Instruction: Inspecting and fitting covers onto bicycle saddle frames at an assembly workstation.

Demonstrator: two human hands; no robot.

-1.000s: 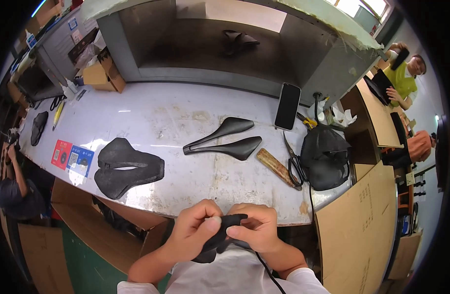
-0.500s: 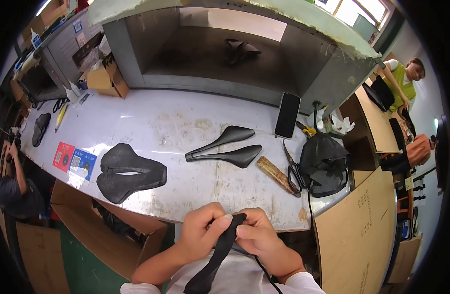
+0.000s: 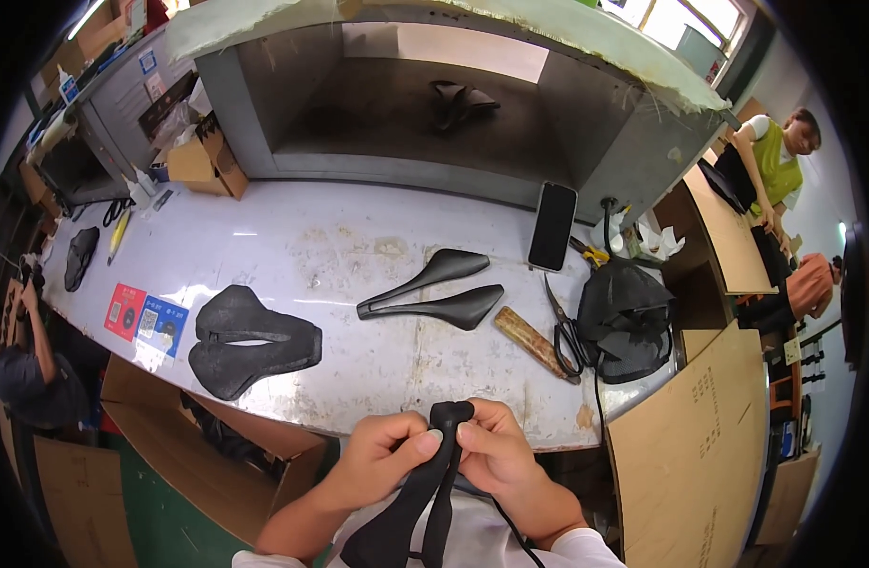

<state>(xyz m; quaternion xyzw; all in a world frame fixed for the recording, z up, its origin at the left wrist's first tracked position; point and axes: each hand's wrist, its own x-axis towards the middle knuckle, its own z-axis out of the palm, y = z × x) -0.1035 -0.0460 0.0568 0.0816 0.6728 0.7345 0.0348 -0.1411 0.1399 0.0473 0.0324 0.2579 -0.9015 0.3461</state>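
Near the table's front edge, a black bicycle saddle [image 3: 396, 506] hangs between my two hands, its narrow nose up and its two wings hanging down toward my lap. My left hand [image 3: 379, 461] is closed on the left side of the nose, thumb pressed on the surface. On the other side my right hand [image 3: 496, 452] pinches the nose between thumb and bent fingers. A smooth black saddle shell [image 3: 444, 303] with two long wings lies beyond my hands. To its left rests a flat, matte black saddle cover [image 3: 228, 355] with a central slot.
Right of the shell lie a worn wooden-looking stick [image 3: 537, 345], black scissors [image 3: 567, 346], a phone [image 3: 554, 227] and a black cloth bundle [image 3: 624, 322]. A grey open cabinet [image 3: 216, 95] spans the back. Cardboard boxes [image 3: 685, 454] flank the table. A co-worker [image 3: 785, 156] stands far right.
The saddle has turned in my hands, so both wings and the gap between them now show. Before, it appeared as one narrow strip.
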